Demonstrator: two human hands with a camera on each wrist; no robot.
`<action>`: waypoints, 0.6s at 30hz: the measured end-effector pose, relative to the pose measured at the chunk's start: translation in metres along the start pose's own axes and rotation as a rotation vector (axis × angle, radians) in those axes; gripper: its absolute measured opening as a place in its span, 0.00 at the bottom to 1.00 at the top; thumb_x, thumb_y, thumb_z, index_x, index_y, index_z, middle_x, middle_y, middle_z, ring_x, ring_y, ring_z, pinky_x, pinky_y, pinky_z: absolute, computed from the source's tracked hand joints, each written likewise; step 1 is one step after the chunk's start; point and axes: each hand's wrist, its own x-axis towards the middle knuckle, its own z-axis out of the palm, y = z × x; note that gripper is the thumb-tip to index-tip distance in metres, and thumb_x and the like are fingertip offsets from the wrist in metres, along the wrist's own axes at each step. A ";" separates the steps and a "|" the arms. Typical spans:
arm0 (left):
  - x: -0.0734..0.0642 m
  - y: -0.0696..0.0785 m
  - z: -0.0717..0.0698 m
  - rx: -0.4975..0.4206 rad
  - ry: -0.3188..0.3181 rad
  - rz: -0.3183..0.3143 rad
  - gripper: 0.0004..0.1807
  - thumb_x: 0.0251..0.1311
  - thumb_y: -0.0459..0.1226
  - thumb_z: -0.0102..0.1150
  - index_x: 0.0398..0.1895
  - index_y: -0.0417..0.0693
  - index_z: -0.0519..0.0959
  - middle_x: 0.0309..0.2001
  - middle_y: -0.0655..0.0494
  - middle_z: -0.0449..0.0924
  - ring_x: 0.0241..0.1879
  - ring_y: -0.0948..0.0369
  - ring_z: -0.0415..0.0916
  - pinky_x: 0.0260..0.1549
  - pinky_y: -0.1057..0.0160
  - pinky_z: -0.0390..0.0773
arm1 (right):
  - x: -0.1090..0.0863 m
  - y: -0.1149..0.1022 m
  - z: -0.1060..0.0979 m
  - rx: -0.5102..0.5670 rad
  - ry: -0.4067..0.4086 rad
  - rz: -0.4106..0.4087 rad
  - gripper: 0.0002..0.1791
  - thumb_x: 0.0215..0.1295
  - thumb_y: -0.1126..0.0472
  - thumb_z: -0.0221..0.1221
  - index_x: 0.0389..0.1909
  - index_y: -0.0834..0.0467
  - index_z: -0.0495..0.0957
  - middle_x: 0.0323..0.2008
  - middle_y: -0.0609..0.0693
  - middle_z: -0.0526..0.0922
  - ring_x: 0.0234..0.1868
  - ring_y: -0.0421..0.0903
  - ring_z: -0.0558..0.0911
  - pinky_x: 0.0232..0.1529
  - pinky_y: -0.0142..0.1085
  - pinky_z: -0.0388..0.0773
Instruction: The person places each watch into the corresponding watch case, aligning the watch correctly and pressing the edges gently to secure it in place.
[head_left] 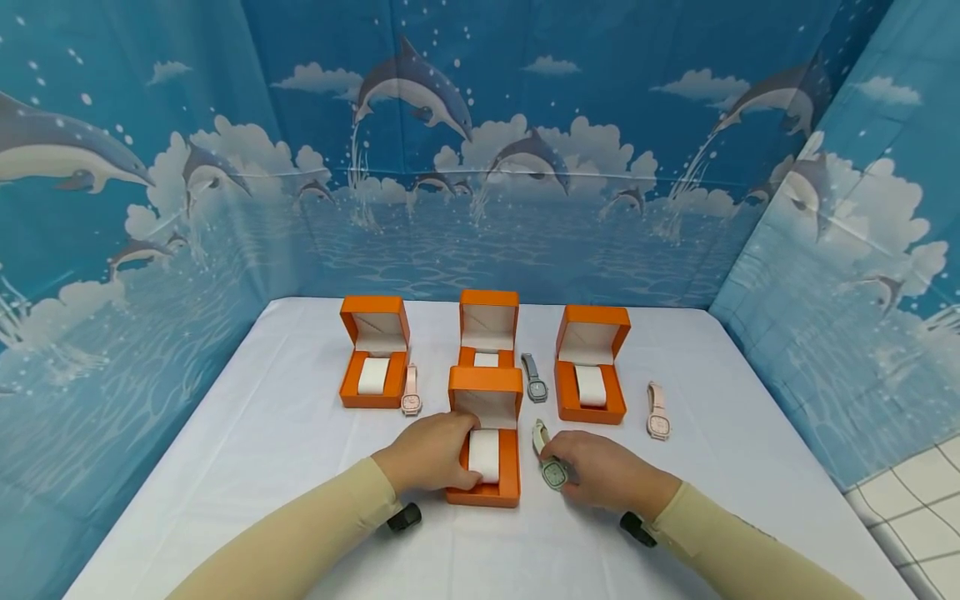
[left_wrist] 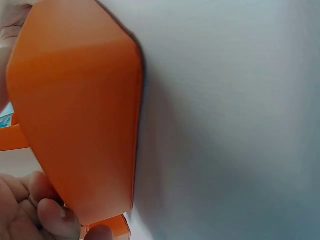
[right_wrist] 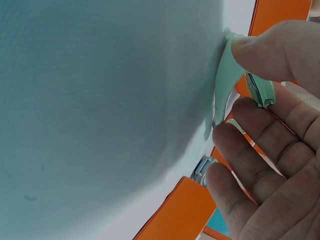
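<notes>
The nearest orange watch box (head_left: 510,467) stands with its lid up and a white cushion (head_left: 484,457) inside. My left hand (head_left: 431,454) grips this box from its left side, thumb at the front by the cushion. In the left wrist view, fingers curl at the edge of the box's orange side (left_wrist: 85,135). Just right of the box, my right hand (head_left: 611,473) pinches a pale green watch (head_left: 554,474) at the tabletop. The right wrist view has the thumb on the green strap (right_wrist: 227,75), with the fingers partly bent beneath the watch's case.
Behind stand three more lidded-up orange boxes, left (head_left: 375,398), middle (head_left: 487,298) and right (head_left: 592,414), with white cushions. A pink watch (head_left: 411,403) lies by the left box, a grey watch (head_left: 536,389) near the middle one, another pink watch (head_left: 658,425) farther right.
</notes>
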 end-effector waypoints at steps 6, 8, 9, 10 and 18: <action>-0.001 0.000 -0.001 -0.041 0.010 -0.004 0.34 0.51 0.56 0.77 0.57 0.49 0.79 0.40 0.64 0.80 0.37 0.65 0.74 0.43 0.64 0.81 | 0.000 0.002 -0.001 0.020 0.020 -0.021 0.22 0.60 0.61 0.75 0.55 0.50 0.83 0.54 0.42 0.85 0.54 0.41 0.80 0.64 0.46 0.82; -0.002 0.000 -0.001 -0.048 0.019 -0.004 0.35 0.52 0.57 0.76 0.58 0.49 0.78 0.42 0.63 0.81 0.39 0.65 0.75 0.45 0.63 0.81 | 0.000 0.002 -0.001 0.026 0.029 -0.029 0.22 0.60 0.61 0.75 0.55 0.50 0.83 0.54 0.42 0.84 0.53 0.41 0.80 0.64 0.46 0.82; -0.002 0.000 -0.002 -0.046 0.026 -0.004 0.36 0.52 0.57 0.76 0.59 0.48 0.78 0.43 0.63 0.81 0.40 0.65 0.75 0.47 0.63 0.82 | 0.000 0.002 -0.001 0.031 0.032 -0.030 0.22 0.60 0.61 0.75 0.55 0.50 0.83 0.54 0.42 0.84 0.53 0.41 0.80 0.64 0.46 0.82; -0.003 0.000 -0.002 -0.042 0.033 -0.003 0.37 0.52 0.57 0.76 0.60 0.48 0.77 0.45 0.62 0.81 0.41 0.65 0.76 0.49 0.62 0.82 | 0.000 0.002 -0.001 0.034 0.035 -0.031 0.22 0.60 0.61 0.75 0.55 0.50 0.82 0.54 0.41 0.84 0.53 0.40 0.80 0.63 0.45 0.82; -0.009 0.003 -0.003 -0.029 0.069 0.015 0.40 0.54 0.58 0.74 0.65 0.47 0.75 0.54 0.59 0.81 0.48 0.63 0.77 0.55 0.59 0.83 | 0.000 0.001 -0.003 0.042 0.063 -0.054 0.22 0.61 0.61 0.75 0.55 0.50 0.81 0.52 0.40 0.84 0.52 0.39 0.80 0.63 0.45 0.83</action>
